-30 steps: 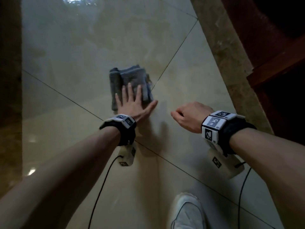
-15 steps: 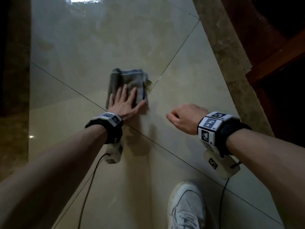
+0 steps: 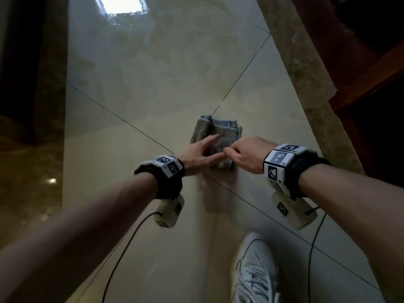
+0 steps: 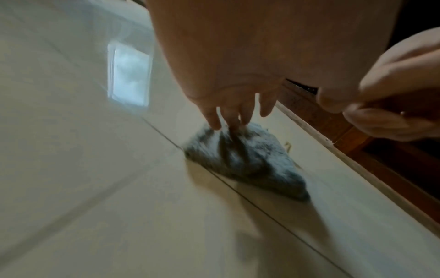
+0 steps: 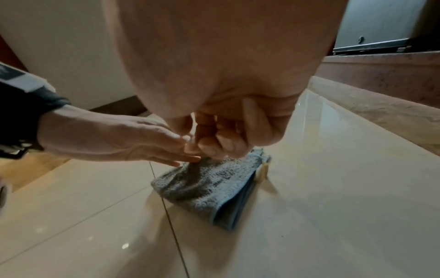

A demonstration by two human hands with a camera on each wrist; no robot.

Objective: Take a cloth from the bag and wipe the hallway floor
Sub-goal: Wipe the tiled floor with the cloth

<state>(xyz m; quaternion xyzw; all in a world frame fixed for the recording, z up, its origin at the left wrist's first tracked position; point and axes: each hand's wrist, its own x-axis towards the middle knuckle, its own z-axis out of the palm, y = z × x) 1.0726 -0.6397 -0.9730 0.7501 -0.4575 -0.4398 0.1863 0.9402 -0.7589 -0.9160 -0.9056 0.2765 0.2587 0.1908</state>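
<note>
My left hand point(image 3: 197, 155) flat, fingers pressing cloth point(image 3: 220, 133); right hand point(image 3: 246, 155) curled, empty. Advice: even pressure, overlapping strokes across floor point(image 3: 153, 95).

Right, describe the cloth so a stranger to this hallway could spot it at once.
Start from the glossy beige tiled floor and follow the dark grout lines to where they cross, ahead of the white shoe. The cloth lies there under the fingers of the left hand, close beside the right hand. It is the only soft thing on the tiles: a folded, fluffy grey towel with blue edges.
</note>
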